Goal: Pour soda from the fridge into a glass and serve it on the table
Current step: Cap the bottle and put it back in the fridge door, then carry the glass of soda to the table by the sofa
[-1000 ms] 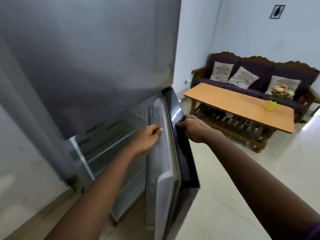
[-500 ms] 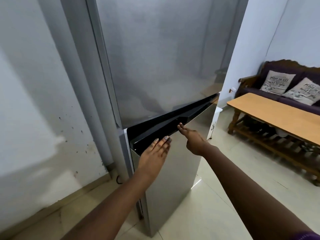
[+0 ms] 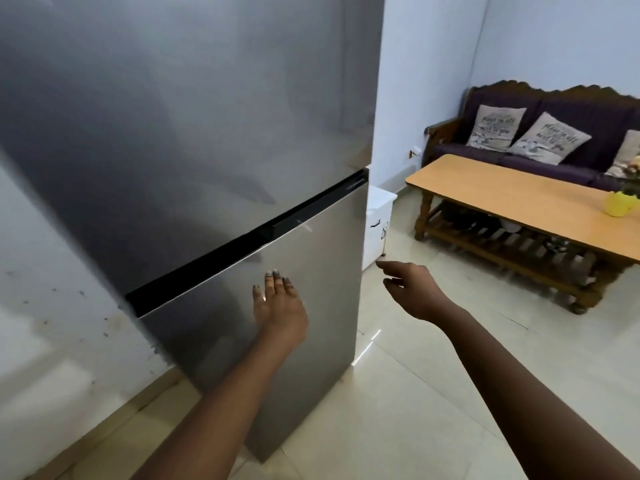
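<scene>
A tall grey fridge fills the left and centre, with both doors closed and a black gap between them. My left hand lies flat with straight fingers against the lower door. My right hand hangs in the air just right of the fridge's edge, fingers loosely extended, holding nothing. A long wooden coffee table stands at the right. No soda or glass shows.
A yellow cup sits on the table's far right. Behind the table is a dark sofa with printed cushions. A small white cabinet stands just beside the fridge. Pale floor tiles spread between fridge and table.
The lower fridge door has swung from wide open to fully closed. My left hand pushed it flat; my right hand came off the door edge and moved away to the right.
</scene>
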